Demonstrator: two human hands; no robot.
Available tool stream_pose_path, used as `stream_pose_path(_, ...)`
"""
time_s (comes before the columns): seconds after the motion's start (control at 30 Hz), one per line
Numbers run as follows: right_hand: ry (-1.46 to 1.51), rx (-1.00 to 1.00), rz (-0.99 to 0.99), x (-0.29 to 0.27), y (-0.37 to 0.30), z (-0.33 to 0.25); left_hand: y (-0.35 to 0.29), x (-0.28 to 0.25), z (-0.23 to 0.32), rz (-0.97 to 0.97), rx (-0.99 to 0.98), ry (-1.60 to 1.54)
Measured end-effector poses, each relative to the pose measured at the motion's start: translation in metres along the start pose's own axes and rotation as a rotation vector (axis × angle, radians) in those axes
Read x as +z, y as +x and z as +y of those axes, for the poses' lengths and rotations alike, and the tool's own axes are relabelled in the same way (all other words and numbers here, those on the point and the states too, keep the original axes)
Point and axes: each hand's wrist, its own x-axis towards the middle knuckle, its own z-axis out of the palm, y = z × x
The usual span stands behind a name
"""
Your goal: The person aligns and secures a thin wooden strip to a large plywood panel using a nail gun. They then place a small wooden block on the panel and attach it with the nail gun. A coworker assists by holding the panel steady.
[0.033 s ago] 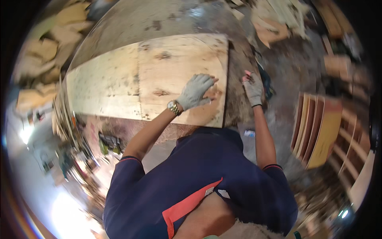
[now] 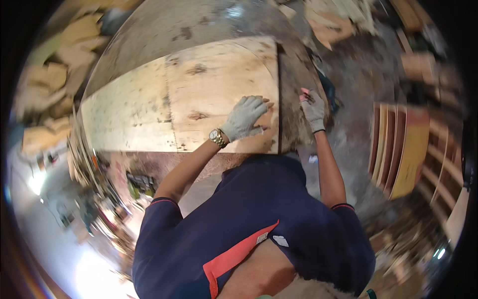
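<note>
A long, pale plywood board (image 2: 219, 74), with knots, dark stains and a seam across it, lies on a worn work table (image 2: 149, 30). My left hand (image 2: 245, 118) wears a light grey glove with bare fingertips and rests on the board's right part, fingers spread. A gold-coloured watch (image 2: 217, 137) is on that wrist. To the right of the board's dark edge is my right hand (image 2: 312, 110), also gloved, over the table's right side. Its fingers are curled in around something small and dark, too small to make out.
Beside the table on the right stands a stack of upright boards (image 2: 409, 149) with a yellow outer face. Torn veneer sheets (image 2: 331, 22) lie at the far right, more wood pieces (image 2: 50, 74) at the far left. A small blue-and-white packet (image 2: 313, 159) lies near my right forearm.
The view has turned slightly, so the board and table appear a little farther left and up. Both hands keep nearly the same poses, the left still on the board.
</note>
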Motion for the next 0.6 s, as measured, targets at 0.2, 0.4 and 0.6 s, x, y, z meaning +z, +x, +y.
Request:
stream_pose_path(0.2, -0.152, 0.178, 0.172, -0.003, -0.140, 0.003, -0.006, 0.052, 0.039, -0.122, 0.445, 0.117)
stream_pose_path(0.4, -0.452, -0.107, 0.044, 0.013, -0.184, -0.006, 0.007, 0.067, 0.045, -0.237, 0.534, 0.340)
stream_pose_path(0.6, -0.630, -0.232, -0.220, 0.034, -0.164, -0.005, 0.019, 0.077, 0.057, -0.459, 0.593, 0.576)
